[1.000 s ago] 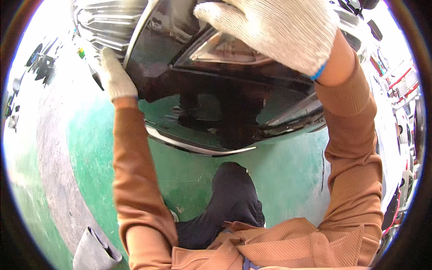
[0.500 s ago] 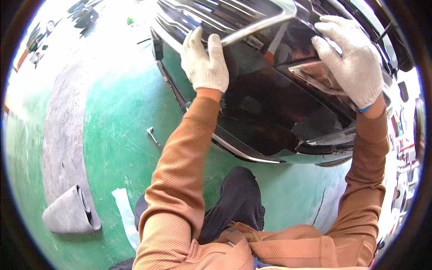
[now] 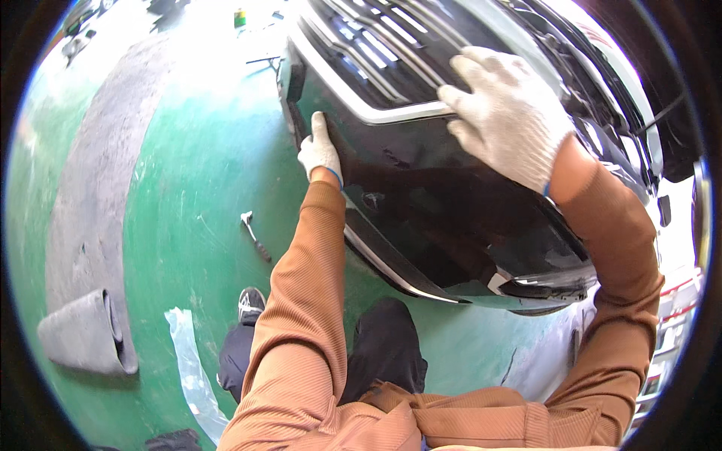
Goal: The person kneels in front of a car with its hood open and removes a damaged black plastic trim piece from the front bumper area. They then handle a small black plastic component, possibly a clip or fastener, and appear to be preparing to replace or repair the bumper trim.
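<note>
A glossy black car front bumper (image 3: 421,195) curves across the middle, its grille (image 3: 376,52) framed by a bright chrome strip (image 3: 361,111). At its lower left edge is my left hand (image 3: 321,154) in a white knit glove. The thumb lies up along the black face, while the other fingers curl around the edge, mostly hidden. My right hand (image 3: 508,113), gloved alike, rests over the upper corner of the grille and chrome strip. Its fingers are spread and bent against the surface, with no loose object visible in them.
On the green floor (image 3: 188,225) lie a ratchet wrench (image 3: 256,237) and a strip of clear plastic film (image 3: 194,376). A long grey mat (image 3: 94,203), folded over at its near end, runs along the left. Far off stands a small green container (image 3: 240,18).
My left hand has shifted from beside the grille down to the bumper's lower edge. My right hand has come left, off the headlight area onto the grille corner. The view has also shifted.
</note>
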Available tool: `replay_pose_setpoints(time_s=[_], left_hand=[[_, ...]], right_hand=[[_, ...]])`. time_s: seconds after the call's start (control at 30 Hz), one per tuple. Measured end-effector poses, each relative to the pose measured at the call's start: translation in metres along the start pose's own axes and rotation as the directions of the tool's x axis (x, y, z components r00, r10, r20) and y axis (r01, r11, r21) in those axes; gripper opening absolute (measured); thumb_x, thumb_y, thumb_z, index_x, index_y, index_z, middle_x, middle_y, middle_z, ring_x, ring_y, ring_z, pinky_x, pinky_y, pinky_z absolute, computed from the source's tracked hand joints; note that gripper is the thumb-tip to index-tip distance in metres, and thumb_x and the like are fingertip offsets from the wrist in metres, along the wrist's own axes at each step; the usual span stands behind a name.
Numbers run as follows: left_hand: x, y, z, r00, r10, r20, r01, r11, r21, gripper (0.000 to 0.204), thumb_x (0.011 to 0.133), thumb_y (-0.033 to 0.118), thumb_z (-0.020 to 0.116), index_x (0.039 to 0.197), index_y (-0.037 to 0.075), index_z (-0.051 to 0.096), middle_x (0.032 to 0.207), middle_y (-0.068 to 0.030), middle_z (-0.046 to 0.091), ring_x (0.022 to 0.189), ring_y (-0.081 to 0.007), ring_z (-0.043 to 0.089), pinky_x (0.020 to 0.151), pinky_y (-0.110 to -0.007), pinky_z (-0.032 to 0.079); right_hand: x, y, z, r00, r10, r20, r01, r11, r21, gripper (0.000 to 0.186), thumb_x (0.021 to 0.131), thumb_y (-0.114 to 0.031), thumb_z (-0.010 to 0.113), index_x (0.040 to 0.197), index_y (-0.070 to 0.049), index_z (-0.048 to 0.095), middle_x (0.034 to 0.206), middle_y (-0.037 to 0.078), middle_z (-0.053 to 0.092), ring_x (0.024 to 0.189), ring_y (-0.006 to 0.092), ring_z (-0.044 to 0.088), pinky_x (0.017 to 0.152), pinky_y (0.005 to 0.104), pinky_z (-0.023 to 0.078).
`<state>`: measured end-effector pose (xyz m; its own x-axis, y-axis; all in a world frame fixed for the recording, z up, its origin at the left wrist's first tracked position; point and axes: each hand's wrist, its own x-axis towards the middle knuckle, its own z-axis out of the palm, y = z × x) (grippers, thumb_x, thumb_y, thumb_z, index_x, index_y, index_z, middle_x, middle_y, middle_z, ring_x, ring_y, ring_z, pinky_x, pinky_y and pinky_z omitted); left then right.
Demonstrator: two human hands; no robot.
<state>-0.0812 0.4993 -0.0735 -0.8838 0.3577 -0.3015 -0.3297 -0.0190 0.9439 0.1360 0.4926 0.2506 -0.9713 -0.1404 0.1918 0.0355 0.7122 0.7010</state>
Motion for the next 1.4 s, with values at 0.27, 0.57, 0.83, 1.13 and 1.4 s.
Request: replay_pose_setpoints(time_s=[0.27, 0.57, 0.83, 1.13, 1.4], left_hand=[[0.046, -0.047, -0.008, 0.993, -0.089, 0.082, 0.103, 0.976, -0.192, 0.098, 0.099, 0.076, 0.045, 0.137, -0.013, 0.06, 0.132, -0.0292, 0.067, 0.125, -0.0396, 0.064, 0.11, -0.044, 0.045], [-0.005, -0.028, -0.001, 0.991, -0.118, 0.061, 0.127, 0.98, -0.156, 0.089, 0.103, 0.069, 0.045, 0.137, -0.012, 0.062, 0.134, -0.0238, 0.068, 0.123, -0.0325, 0.064, 0.109, -0.041, 0.045], [0.023, -0.048, 0.014, 0.957, -0.192, 0.215, 0.286, 0.731, -0.619, 0.062, 0.103, 0.061, 0.054, 0.12, 0.005, 0.072, 0.113, -0.003, 0.07, 0.099, -0.0187, 0.065, 0.094, -0.032, 0.051], [0.018, -0.043, -0.002, 0.959, -0.189, 0.212, 0.276, 0.804, -0.528, 0.068, 0.104, 0.061, 0.049, 0.135, 0.002, 0.065, 0.123, -0.0038, 0.069, 0.11, -0.0202, 0.064, 0.101, -0.033, 0.049], [0.025, -0.05, -0.003, 0.849, -0.097, 0.52, 0.43, 0.698, -0.572, 0.071, 0.104, 0.062, 0.047, 0.137, 0.001, 0.064, 0.123, -0.0039, 0.068, 0.11, -0.0199, 0.063, 0.102, -0.034, 0.048]], right_hand=[[0.02, -0.013, -0.014, 0.989, 0.078, 0.128, -0.074, 0.997, -0.038, 0.024, 0.086, -0.03, 0.075, 0.093, -0.007, 0.072, 0.105, 0.01, 0.063, 0.111, 0.0297, 0.057, 0.093, 0.0454, 0.048], [0.006, -0.003, -0.008, 0.986, 0.062, 0.152, -0.049, 0.995, -0.088, 0.015, 0.086, -0.023, 0.074, 0.086, -0.009, 0.068, 0.093, 0.007, 0.059, 0.101, 0.0278, 0.057, 0.088, 0.0413, 0.051], [0.014, -0.014, -0.015, 0.973, 0.159, -0.169, -0.125, 0.973, 0.196, 0.016, 0.082, -0.021, 0.067, 0.079, -0.009, 0.077, 0.073, 0.012, 0.072, 0.069, 0.0332, 0.071, 0.079, 0.0449, 0.057], [0.01, -0.082, 0.009, 0.951, 0.299, 0.078, -0.288, 0.772, 0.567, 0.023, 0.084, -0.027, 0.07, 0.066, -0.013, 0.07, 0.06, 0.006, 0.065, 0.058, 0.031, 0.069, 0.054, 0.0431, 0.055], [0.013, -0.107, 0.013, 0.877, 0.443, -0.186, -0.289, 0.796, 0.532, 0.023, 0.086, -0.025, 0.066, 0.066, -0.015, 0.07, 0.064, 0.007, 0.066, 0.057, 0.0286, 0.066, 0.051, 0.0446, 0.052]])
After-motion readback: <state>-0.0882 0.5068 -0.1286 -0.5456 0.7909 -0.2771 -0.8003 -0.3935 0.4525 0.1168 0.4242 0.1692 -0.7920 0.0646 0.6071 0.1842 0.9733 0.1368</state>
